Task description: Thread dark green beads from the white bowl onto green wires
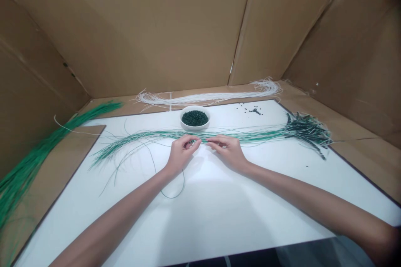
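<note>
Across white board (200, 217) | thin green strands (257, 136) | left hand (183, 152), right hand (231, 152): fingertips pinched, contents unclear | dark edges (59, 188) widen nearward

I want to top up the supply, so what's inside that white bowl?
The white bowl holds a heap of small dark green beads. They cover its bottom, so whatever lies beneath them can't be seen.

The bowl (194, 127) of beads (194, 118) sits on the table (200, 212), behind the strand bundle (250, 136); loose beads (256, 111) lie right of it, another bundle (200, 99) behind.
</note>
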The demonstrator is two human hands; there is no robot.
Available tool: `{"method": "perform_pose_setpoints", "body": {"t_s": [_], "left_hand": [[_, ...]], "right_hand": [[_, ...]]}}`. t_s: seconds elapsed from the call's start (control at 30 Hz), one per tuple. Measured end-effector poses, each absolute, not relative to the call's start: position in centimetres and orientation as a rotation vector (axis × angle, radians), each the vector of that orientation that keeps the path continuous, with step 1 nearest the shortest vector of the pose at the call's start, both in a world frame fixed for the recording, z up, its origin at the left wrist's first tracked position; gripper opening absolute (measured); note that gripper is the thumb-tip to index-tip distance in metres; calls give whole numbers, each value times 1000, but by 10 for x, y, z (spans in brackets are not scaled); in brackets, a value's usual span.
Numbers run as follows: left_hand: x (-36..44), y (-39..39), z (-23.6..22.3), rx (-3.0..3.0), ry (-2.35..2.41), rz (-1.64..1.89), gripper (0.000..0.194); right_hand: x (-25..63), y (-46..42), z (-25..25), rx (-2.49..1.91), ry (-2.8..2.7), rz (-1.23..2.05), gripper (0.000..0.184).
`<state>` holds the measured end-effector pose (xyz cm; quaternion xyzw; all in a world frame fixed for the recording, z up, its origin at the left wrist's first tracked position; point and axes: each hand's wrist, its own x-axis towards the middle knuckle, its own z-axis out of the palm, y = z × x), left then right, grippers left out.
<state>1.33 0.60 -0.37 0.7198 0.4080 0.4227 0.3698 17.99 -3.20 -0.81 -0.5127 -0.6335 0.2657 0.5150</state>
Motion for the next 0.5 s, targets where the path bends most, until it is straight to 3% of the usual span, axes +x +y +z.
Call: {"method": "perform_pose_setpoints", "body": {"t_s": [0.5], "left_hand": [[13, 4, -2, 1905, 1061, 1071, 18]], "right_hand": [[180, -33, -8, -1247, -1555, 529, 14]]}}
